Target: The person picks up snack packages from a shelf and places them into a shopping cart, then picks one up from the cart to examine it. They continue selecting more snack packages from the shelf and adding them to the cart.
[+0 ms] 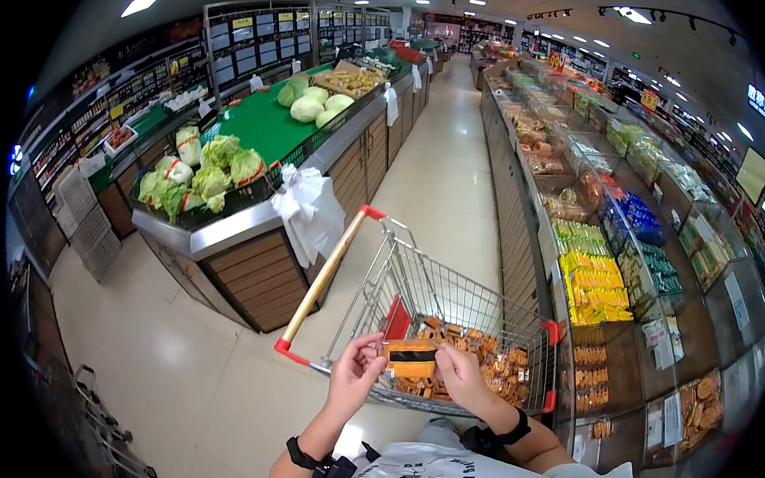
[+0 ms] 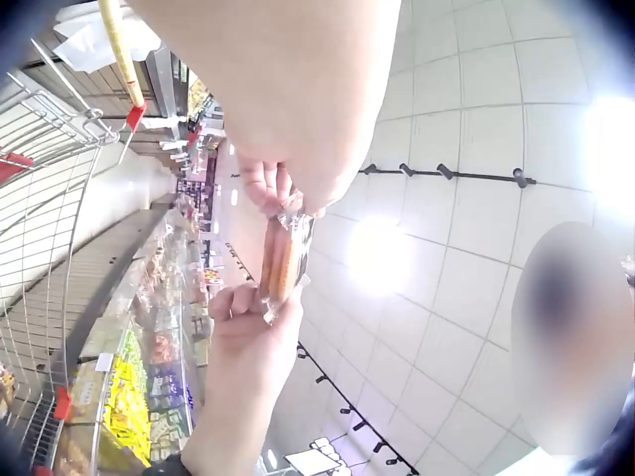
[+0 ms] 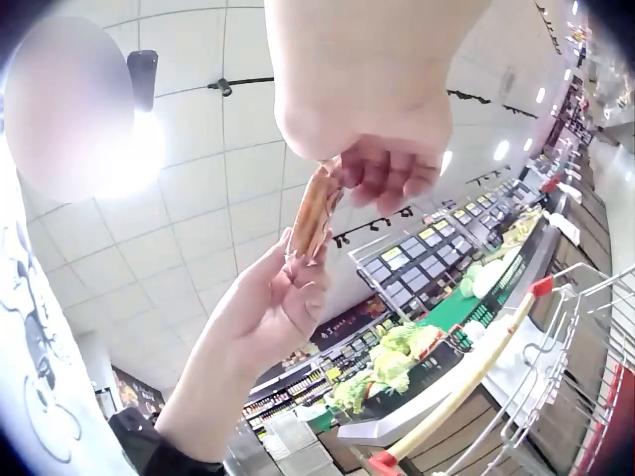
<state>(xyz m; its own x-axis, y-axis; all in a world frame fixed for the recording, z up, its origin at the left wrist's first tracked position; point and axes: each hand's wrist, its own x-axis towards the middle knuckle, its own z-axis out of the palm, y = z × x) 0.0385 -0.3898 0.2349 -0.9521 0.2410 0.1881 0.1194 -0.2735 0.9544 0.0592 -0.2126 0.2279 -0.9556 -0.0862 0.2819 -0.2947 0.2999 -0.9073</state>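
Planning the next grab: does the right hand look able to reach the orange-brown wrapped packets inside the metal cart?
Probably yes, once free: the metal cart is open above the packets, but the right hand pinches a black-striped orange packet.

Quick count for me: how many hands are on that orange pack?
2: the left hand holds one end of the orange pack, and the right hand holds the opposite end. No other hand shows.

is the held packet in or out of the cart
Out: the left hand and right hand hold the wrapped snack packet up, ceiling behind it in right wrist view.
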